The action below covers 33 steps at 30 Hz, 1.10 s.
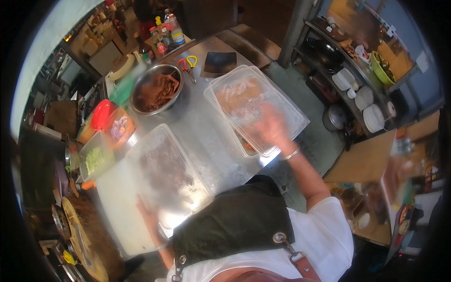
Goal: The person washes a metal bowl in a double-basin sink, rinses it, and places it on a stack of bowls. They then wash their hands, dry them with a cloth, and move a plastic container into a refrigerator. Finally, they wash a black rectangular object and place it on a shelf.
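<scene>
My right hand (273,123) is on the right side of a lidded clear plastic container (243,95) at the table's right edge; motion blur hides the fingers. Under or beside it lies a second clear container with reddish food. Near the left side of another clear plastic container (165,169), which has dark contents seen hazily, is my left hand (148,211), its fingers blurred and partly hidden. That container overlaps a white cutting board (123,215). A steel bowl (156,89) of reddish-brown meat stands at the far left of the table, beside scissors (190,70) with red and yellow handles.
At left stand a container of shredded green vegetable (94,160), an orange basket (120,127), a red basket (103,114) and a round wooden chopping block (84,243). Bottles (172,31) stand beyond the steel table (197,134). Shelves with stacked plates (372,118) are at right.
</scene>
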### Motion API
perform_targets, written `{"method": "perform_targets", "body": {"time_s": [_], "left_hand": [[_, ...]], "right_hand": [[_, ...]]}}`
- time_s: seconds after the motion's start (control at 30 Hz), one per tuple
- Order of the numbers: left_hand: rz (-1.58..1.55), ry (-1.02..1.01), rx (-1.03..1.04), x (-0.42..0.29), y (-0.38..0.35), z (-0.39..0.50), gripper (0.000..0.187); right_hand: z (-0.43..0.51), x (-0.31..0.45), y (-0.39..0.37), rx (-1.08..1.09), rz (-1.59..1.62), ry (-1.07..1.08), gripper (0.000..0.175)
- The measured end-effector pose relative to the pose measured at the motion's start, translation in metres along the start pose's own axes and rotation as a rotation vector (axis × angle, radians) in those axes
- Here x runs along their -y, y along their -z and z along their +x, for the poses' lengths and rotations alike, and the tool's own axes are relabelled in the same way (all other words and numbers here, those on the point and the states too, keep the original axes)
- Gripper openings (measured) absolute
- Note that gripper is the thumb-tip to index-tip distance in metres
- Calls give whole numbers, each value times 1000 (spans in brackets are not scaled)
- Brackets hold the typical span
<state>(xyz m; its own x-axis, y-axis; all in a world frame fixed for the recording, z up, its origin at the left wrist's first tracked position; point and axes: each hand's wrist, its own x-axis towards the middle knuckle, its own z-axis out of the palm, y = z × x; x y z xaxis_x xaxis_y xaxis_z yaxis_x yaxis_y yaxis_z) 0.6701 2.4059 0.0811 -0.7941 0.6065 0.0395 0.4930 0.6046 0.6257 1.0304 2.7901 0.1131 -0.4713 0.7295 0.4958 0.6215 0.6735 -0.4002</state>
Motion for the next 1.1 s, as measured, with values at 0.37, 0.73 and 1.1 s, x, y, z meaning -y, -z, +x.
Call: {"method": "perform_targets", "body": {"time_s": [0.37,0.73,1.1], "left_hand": [[-898,-2,1004,-248,-182,36,56],[-874,-115,523,-298,-212,113,49],[-1165,98,659,-284,-195,127,38]], "right_hand": [[-41,-145,32,59,57,-581,26],[67,-77,77,137,1430,-795,8],[91,-76,80,320,1334,-747,10]]}}
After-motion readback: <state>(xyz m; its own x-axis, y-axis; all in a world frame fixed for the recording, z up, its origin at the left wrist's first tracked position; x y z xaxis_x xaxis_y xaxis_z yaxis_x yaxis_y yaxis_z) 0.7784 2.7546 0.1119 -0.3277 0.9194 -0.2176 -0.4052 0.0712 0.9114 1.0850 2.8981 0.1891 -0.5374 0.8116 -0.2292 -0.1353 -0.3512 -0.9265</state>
